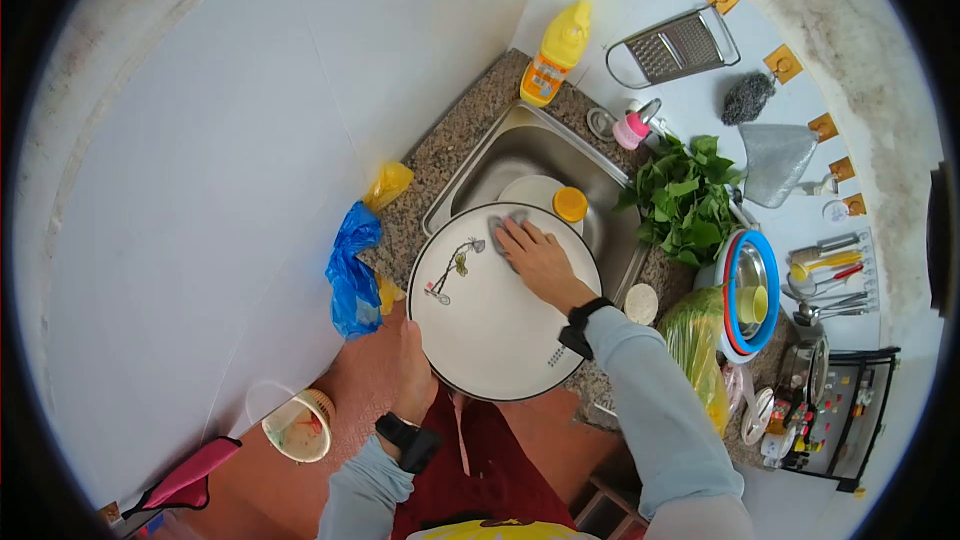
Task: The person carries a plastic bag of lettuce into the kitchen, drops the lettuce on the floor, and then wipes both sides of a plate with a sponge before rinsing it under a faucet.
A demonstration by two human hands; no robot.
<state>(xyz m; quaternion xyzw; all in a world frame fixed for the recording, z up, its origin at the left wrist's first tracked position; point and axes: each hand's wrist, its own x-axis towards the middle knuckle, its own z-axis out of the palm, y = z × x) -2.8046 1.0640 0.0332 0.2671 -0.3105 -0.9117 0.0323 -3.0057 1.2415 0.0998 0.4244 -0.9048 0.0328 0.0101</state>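
A large round white plate (490, 330) with a dark rim and a painted plant design is tilted over the front of the steel sink (480, 176). My left hand (411, 370) grips the plate's lower left edge, its fingers partly hidden behind it. On the plate's upper face, my right hand (540, 258) presses a grey cloth (512, 221) near the far rim. Behind the plate, in the sink, are another white dish (530, 190) and an orange-yellow lidded item (570, 204).
A yellow bottle (556, 55) and a pink-capped dispenser (630, 130) stand behind the sink. Leafy greens (690, 200), basins (752, 285) and a green bag (695, 340) sit right. Blue bags (355, 270) hang left, above a bin (300, 427).
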